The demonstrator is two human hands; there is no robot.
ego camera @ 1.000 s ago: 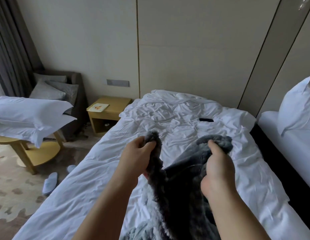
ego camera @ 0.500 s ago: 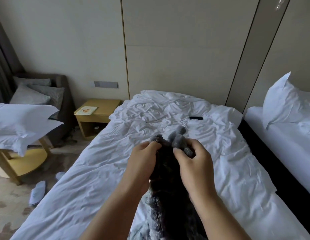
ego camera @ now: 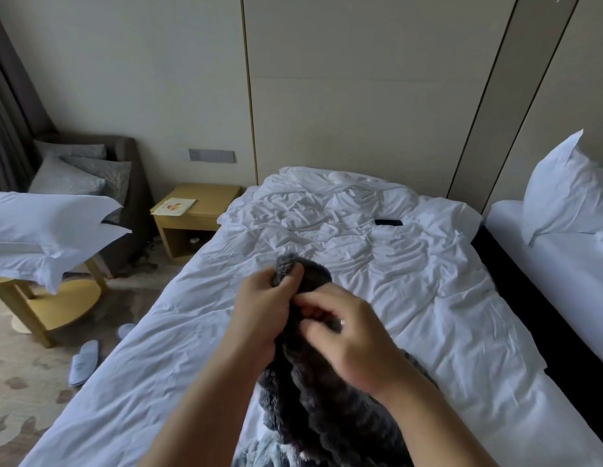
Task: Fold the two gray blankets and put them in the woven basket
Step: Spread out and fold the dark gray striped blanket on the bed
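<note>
Head view: the person's left hand (ego camera: 259,308) pinches a raised corner of a gray blanket (ego camera: 320,409) between thumb and curled fingers, above the white bed (ego camera: 428,298). Just to its right, the right hand (ego camera: 347,335) curls its fingers round the same edge. The rest hangs bunched toward the person. Folding looks barely begun. A second blanket cannot be told apart, and no woven basket is in view.
</note>
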